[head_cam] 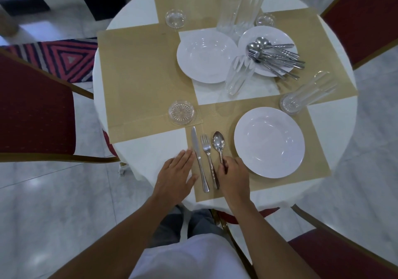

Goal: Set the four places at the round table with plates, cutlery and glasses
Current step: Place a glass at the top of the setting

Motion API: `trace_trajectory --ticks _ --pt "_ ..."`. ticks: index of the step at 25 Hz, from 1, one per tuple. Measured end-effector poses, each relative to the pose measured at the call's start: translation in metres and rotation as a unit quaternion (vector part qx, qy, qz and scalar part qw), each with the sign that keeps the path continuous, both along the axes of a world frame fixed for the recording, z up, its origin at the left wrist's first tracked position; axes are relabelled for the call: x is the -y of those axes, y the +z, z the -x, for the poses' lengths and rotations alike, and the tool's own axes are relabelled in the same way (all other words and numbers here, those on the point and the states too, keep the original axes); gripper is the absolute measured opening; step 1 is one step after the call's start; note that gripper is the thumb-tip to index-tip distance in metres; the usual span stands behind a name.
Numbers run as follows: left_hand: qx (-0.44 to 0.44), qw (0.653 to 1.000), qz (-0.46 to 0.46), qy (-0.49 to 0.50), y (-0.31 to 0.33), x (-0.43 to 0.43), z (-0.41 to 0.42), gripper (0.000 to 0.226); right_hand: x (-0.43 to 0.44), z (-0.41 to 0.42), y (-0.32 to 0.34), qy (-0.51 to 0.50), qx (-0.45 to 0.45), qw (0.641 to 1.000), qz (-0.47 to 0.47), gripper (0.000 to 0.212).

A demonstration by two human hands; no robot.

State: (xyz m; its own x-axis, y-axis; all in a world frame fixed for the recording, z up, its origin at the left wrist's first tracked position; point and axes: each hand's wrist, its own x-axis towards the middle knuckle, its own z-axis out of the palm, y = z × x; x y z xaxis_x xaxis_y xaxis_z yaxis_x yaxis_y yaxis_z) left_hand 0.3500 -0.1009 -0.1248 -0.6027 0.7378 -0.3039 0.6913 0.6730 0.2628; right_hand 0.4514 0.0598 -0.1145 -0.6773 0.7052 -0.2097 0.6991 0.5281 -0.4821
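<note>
The spoon (218,144) handle is pinched by the curled fingers of the right hand (233,174), left of the near plate (269,143). The left hand (176,172) is laid flat, fingers straight, holding nothing, beside the knife (199,160).

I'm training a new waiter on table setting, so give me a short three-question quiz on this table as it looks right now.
1. True or false: the right hand pinches the handle of the spoon.
2. From the person's left to right, the cutlery beside the near plate lies: A) knife, fork, spoon; B) fork, knife, spoon; C) spoon, fork, knife.
3. Fill in: the spare cutlery lies piled on a ____ near the middle of the table.
Key: 1 true; 2 A; 3 plate.
</note>
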Motion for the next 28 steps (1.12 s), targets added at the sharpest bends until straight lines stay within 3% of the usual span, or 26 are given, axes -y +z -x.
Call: trace_trajectory --ticks 24,28 --pt "0.026 1.000 0.001 0.002 0.004 -0.001 0.003 0.070 0.003 -0.002 0.001 -0.006 -0.021 0.999 -0.033 0.024" --pt "0.026 1.000 0.001 0.004 0.004 -0.001 0.003 0.070 0.018 0.002 -0.004 0.054 -0.040 0.997 -0.040 0.019"
